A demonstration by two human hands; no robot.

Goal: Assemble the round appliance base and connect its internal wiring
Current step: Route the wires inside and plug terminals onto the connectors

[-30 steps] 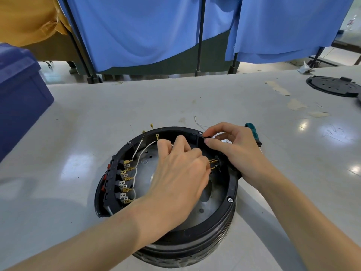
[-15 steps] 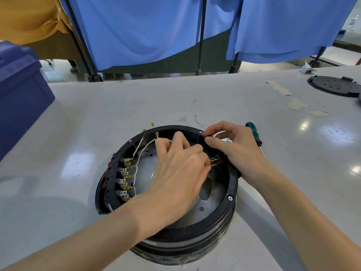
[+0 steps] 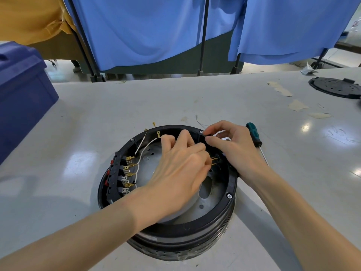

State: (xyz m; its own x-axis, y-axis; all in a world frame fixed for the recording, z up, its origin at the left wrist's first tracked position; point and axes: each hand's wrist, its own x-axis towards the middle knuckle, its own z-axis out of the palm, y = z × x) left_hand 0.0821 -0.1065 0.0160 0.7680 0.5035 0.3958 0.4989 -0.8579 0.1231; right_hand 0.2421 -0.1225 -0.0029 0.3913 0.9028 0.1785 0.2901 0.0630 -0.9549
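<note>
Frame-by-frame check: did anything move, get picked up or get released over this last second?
Nothing visibly changed; only the view drifted slightly. The left hand stays curled inside the round base by the brass terminals, the right hand keeps pinching its rim, and the screwdriver lies behind it as before.

A glossy grey table carries a round appliance base beneath the left hand, a green-handled screwdriver just beyond the right hand, a black disc far to its right, and a blue crate far left.
</note>
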